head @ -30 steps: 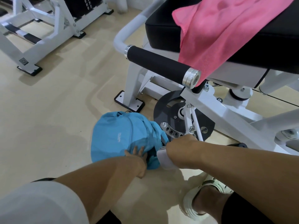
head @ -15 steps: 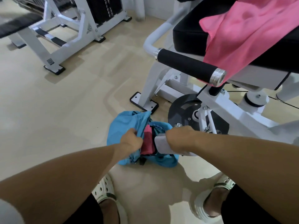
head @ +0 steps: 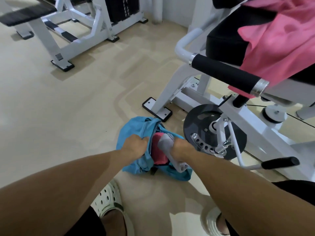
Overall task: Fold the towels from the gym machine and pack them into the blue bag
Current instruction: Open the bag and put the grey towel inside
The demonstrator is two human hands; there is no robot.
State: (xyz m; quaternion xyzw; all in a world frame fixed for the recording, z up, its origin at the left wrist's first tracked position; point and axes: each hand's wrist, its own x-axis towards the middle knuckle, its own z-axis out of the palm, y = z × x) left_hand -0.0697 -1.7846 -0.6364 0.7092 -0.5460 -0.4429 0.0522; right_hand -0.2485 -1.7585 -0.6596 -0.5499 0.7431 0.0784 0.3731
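The blue bag (head: pixel 134 132) lies open on the floor beside the gym machine. My left hand (head: pixel 135 147) grips the bag's left edge by the zip and holds the mouth apart. My right hand (head: pixel 181 148) holds a folded grey-white towel (head: pixel 166 142) with one end inside the opening. A folded pink towel (head: pixel 159 154) sits in the bag under it. Another pink towel (head: pixel 279 41) hangs unfolded over the machine's black seat at the upper right.
The white machine frame, its dark round plate (head: pixel 204 120) and a black padded handle (head: pixel 226 72) stand close on the right. A lever with a black grip (head: pixel 279 162) sticks out low. Another white machine (head: pixel 71 28) stands at the back left. My sandalled feet are below.
My left hand moved from the bag's top to its edge and pulled it open, showing the pink towel inside. My right hand brought the grey-white towel into the opening. The view shifted.
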